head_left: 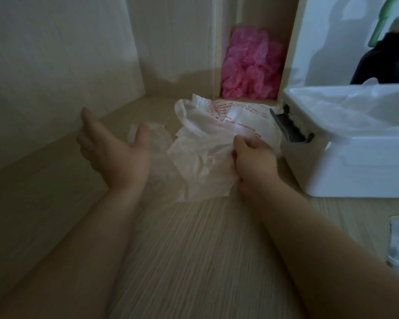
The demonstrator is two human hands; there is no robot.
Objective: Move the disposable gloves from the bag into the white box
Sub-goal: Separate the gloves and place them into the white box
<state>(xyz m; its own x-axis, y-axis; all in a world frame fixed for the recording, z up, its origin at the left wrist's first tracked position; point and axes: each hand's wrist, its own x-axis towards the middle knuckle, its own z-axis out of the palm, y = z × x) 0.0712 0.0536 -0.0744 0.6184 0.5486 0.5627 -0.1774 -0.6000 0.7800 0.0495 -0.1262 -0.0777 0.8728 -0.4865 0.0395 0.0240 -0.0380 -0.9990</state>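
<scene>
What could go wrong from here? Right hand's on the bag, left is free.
The right hand grips the bag by crumpled film, so a pull may drag it whole rather than free gloves.
A clear glove lies loose by the open left hand, faint against the pale surface; easily missed.
The gray latch on the white box juts toward the bag; film could snag.

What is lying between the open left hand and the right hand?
In the head view, a translucent plastic sheet, probably a disposable glove, lies beside the left hand; then the crumpled white plastic bag with red print, gripped by the right hand.
</scene>
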